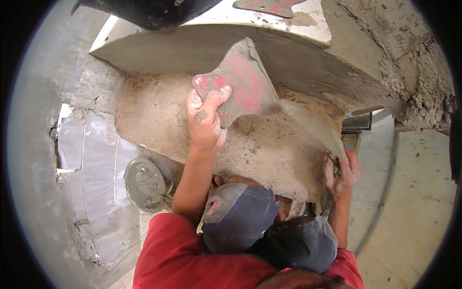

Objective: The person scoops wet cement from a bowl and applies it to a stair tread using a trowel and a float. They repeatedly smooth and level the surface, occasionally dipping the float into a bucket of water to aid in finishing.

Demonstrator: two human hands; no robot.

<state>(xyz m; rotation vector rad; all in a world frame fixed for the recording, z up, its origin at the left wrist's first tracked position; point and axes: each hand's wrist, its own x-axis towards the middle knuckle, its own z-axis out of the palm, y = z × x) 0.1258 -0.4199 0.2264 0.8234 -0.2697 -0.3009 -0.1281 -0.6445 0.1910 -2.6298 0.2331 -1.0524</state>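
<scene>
In my left hand (208, 115) is a flat red plastering plate (248, 86) with curved sides, smeared with wet grey mortar. The thumb lies across its face and the fingers wrap behind it. My right hand (341, 173), further right and lower, closes round the near end of a long grey blade (313, 126), like a trowel. Motion blurs this blade, and its far tip meets or passes close to the plate's right corner; contact is unclear. Below both tools spreads a stained brown sheet (163, 111), dotted with mortar.
Beyond the sheet rises a grey plastered ledge (202, 45) with a white top. On it are a black tub (154, 12) and another red-smeared plate (274, 6). A mortar-coated round container (144, 183) stands at left. My bent knees (240, 216) are close in front; rough mortar (418, 86) covers the right.
</scene>
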